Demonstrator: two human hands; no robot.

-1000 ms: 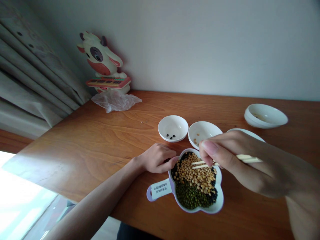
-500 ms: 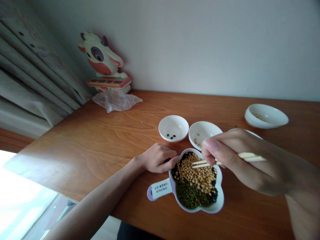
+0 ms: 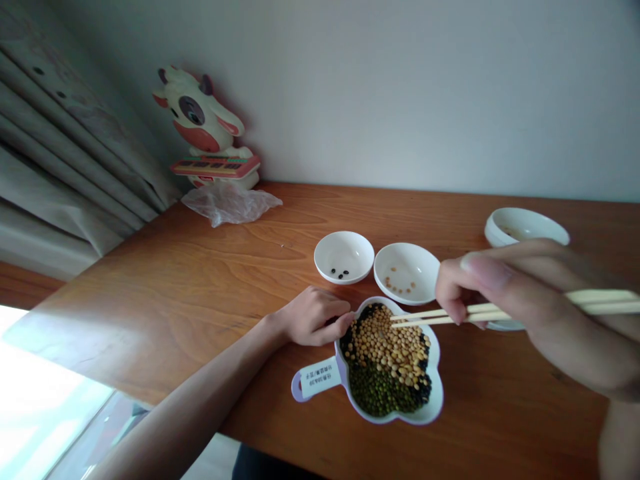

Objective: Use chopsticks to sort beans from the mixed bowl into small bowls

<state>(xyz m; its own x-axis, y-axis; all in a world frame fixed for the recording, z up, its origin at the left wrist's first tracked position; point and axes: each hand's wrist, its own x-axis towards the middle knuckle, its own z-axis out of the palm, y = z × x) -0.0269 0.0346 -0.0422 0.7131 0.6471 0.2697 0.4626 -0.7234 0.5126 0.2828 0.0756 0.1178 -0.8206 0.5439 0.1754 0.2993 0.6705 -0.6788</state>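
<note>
A pair of pale chopsticks (image 3: pixel 453 315) is held in my right hand (image 3: pixel 520 293), tips close together over the yellow soybeans (image 3: pixel 383 333). I cannot make out whether a bean is between the tips. The beans lie in a flower-shaped bowl (image 3: pixel 437 393) with a lilac, labelled handle (image 3: pixel 317 379), along with green mung beans (image 3: pixel 383 389) and black beans (image 3: pixel 424 387). At the bowl's upper left rim, my left hand (image 3: pixel 320 317) is closed, its fingertips gripping the edge. Just behind stand a white bowl (image 3: pixel 345 248) with several black beans and another white bowl (image 3: pixel 423 267) with several soybeans.
A third white bowl (image 3: pixel 505 325) is mostly hidden behind my right hand. Farther back at the right stands a stacked-looking white bowl (image 3: pixel 543 230). A cow toy keyboard (image 3: pixel 215 163) and a crumpled plastic bag (image 3: pixel 230 205) sit at the back left, near the curtain (image 3: pixel 70 153).
My right hand has shifted to the right with the chopsticks, uncovering more of the soybean bowl behind. The chopstick tips moved slightly right and up. My left hand stays at the rim.
</note>
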